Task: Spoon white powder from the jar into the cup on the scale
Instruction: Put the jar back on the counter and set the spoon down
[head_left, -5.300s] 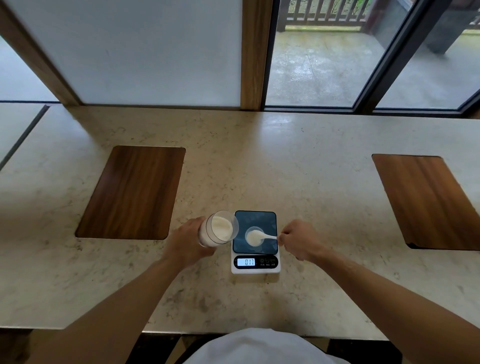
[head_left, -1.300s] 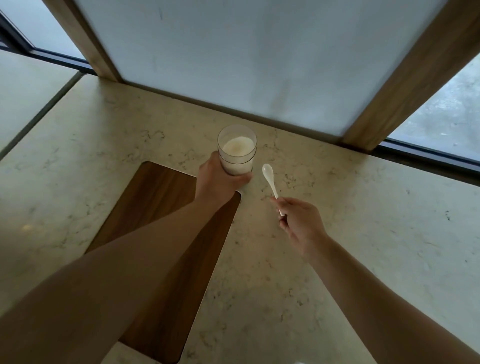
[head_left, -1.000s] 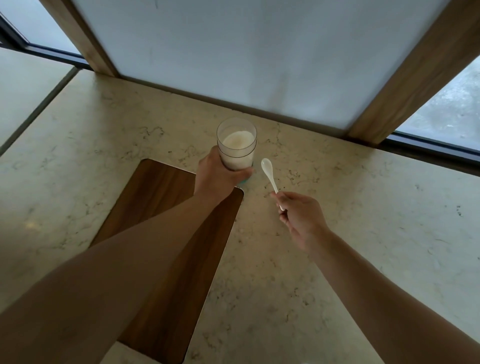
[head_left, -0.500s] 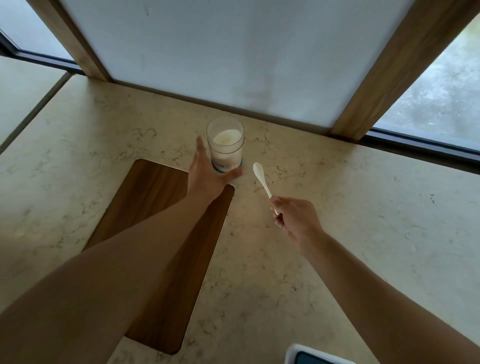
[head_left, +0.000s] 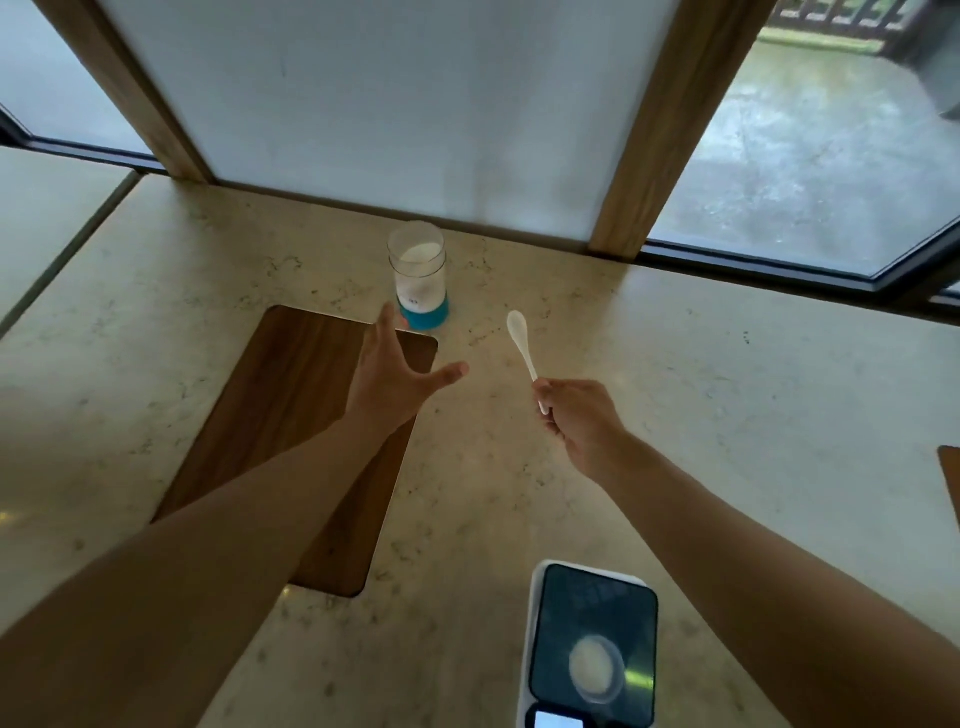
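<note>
the jar (head_left: 418, 275) stands up straight just past the wide open left hand (head_left: 395, 384), and the right hand (head_left: 579, 415) holds the spoon (head_left: 522, 343) beside the jar.

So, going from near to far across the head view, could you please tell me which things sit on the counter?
Cup on the scale → wooden inlay → spoon in the right hand → jar of white powder, standing free beyond the open left hand.

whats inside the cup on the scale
The cup on the scale holds a shallow heap of white powder. The cup's floor beneath the powder is covered, so its depth cannot be told.
</note>
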